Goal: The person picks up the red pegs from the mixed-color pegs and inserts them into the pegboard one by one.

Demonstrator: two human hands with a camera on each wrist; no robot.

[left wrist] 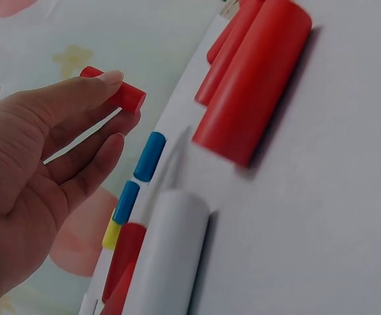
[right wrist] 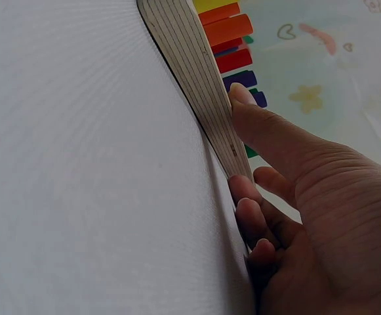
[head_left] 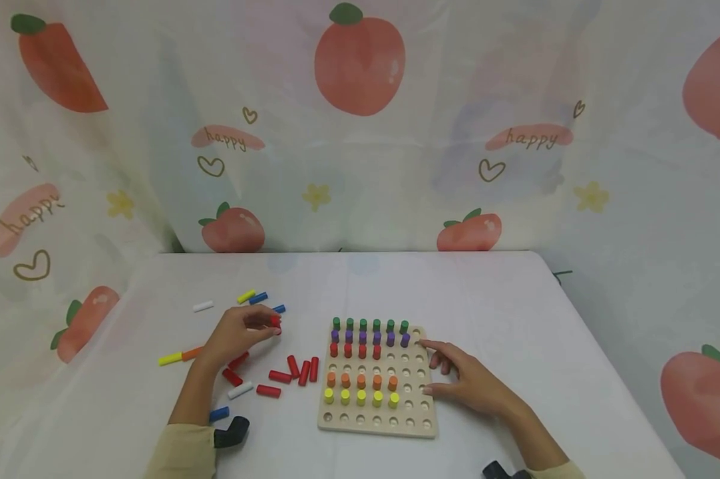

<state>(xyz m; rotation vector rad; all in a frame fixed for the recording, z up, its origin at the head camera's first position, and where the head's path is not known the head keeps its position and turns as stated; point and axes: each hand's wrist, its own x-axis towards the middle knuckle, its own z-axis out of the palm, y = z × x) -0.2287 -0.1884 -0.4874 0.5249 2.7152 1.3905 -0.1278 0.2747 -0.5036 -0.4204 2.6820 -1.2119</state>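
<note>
My left hand [head_left: 235, 336] pinches a short red peg [left wrist: 131, 97] between thumb and fingertips, raised over the table to the left of the wooden pegboard [head_left: 378, 430]. Green pegs [head_left: 362, 325] fill most of the board's back row, with purple pegs [head_left: 376, 338] in front of them. Several red pegs [head_left: 362, 350] stand at the left of the third row. Nearer the front are rows of orange pegs [head_left: 361, 381] and yellow pegs [head_left: 361, 398]. Along the board's right edge, my right hand [head_left: 470, 382] touches the side with thumb and fingertips spread apart.
Loose red pegs [head_left: 268, 392] lie between the left arm and the board. White pegs [head_left: 240, 390], blue pegs [head_left: 219, 414], a yellow peg [head_left: 170, 359] and an orange peg [head_left: 192, 353] are scattered around the left forearm. A patterned curtain [head_left: 360, 166] hangs behind the white-covered table [head_left: 486, 286].
</note>
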